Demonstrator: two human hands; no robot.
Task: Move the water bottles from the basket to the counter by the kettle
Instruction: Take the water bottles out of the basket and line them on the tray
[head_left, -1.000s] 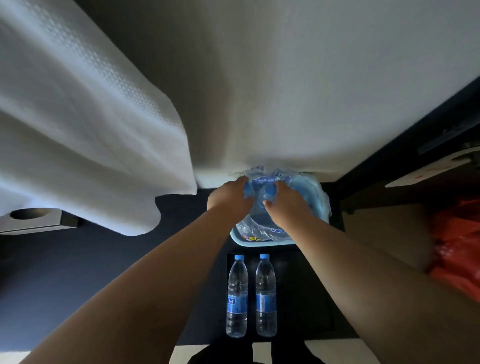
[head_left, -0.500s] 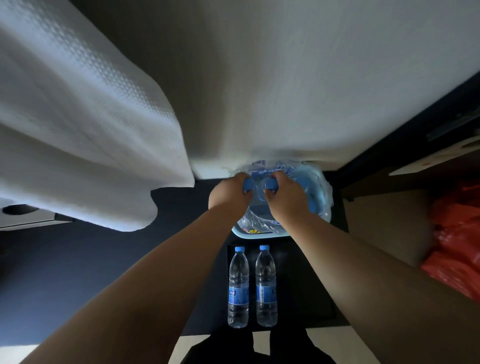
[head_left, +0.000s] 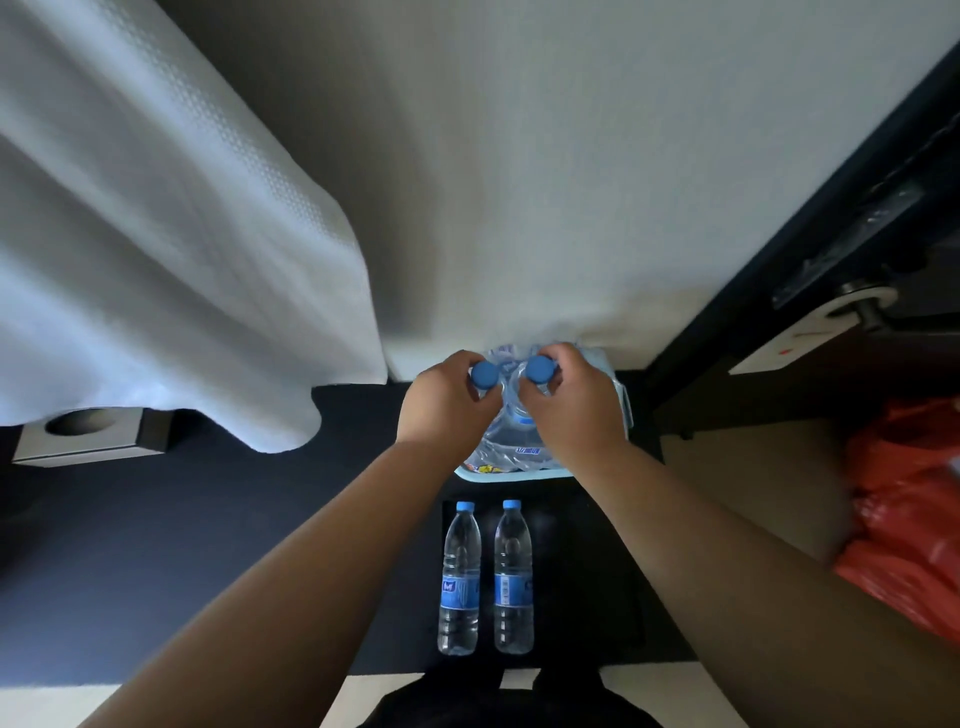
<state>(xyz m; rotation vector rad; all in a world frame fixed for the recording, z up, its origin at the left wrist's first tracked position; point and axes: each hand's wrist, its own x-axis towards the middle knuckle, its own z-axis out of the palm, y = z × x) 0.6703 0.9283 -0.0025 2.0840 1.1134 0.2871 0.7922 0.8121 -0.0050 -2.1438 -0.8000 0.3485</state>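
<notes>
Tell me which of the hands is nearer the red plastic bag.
Right. The right hand grips a blue-capped bottle over the basket, on the side toward the red plastic bag; the left hand grips another bottle farther away.

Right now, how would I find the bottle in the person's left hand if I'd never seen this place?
Find the big white bed cover, then the pale blue basket at its bottom edge. Two hands reach in, each gripping a bottle by its neck. The left hand holds the left bottle, the left blue cap of the two; the loose bottles lie nearer on the dark floor, untouched.
</notes>
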